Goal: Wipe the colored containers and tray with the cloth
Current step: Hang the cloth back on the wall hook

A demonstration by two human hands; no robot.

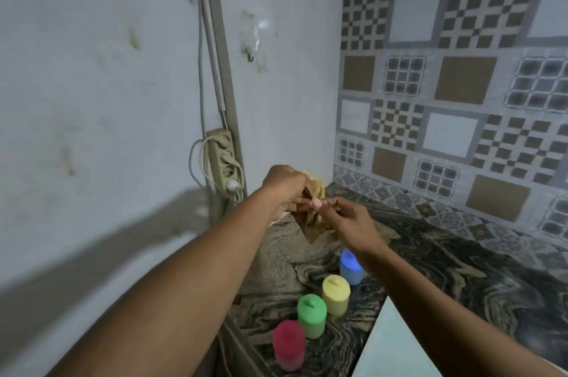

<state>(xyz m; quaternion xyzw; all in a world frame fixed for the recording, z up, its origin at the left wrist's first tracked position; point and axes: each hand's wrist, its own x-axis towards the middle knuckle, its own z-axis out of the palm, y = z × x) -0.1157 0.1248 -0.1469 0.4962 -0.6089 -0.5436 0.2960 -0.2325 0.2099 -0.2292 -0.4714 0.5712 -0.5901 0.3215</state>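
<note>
Marbled worktop (461,269) fills the lower right, pale tray (399,343) at the bottom edge. Mid-frame, tan cloth (313,230) hangs, long axis vertical, pinched by left grip (284,186) and right grip (350,220). Below, 4 upright in a diagonal row: blue container (350,267), yellow container (336,293), green container (311,315), red container (289,349).

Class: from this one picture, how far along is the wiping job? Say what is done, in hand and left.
Done: nothing shows as wiped. In hand: the left hand and right hand hold the cloth above the counter. Left: the blue container, yellow container, green container and red container stand untouched in a row, and the tray lies beside them.
</note>
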